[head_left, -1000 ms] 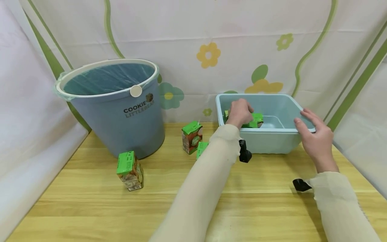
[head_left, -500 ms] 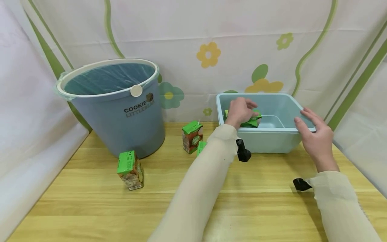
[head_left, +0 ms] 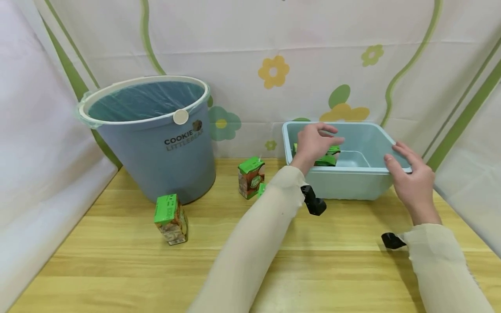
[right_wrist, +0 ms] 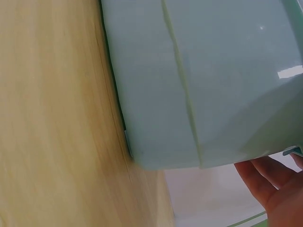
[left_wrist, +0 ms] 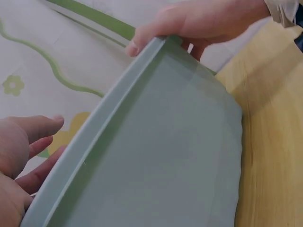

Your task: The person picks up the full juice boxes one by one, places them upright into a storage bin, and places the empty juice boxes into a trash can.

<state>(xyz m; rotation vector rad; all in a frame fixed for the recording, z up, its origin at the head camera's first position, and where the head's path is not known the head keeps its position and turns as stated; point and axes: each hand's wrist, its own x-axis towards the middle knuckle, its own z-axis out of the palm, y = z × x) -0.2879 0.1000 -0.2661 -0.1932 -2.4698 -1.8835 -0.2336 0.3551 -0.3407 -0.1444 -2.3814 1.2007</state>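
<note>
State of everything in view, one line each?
Bucket: upright, uncovered, bag-lined
Tub: upright, uncovered
Cartons in tub: partly hidden, pose unclear
Front carton: standing
Back carton: standing
Mostly hidden carton: pose unclear
Left hand: holding nothing
Right hand: gripping tub

- One bucket [head_left: 156,158]
- One tub [head_left: 348,187]
- One table [head_left: 117,265]
- Three cartons [head_left: 171,219] on the table, one mostly hidden
- At least two more in the tub, exact number hidden
- Two hands: left hand [head_left: 314,143], right hand [head_left: 415,184]

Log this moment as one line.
Left hand: empty, over cartons inside blue basin | Right hand: holding basin rim | On table: three more cartons, one partly hidden behind left sleeve | Bucket: lined
</note>
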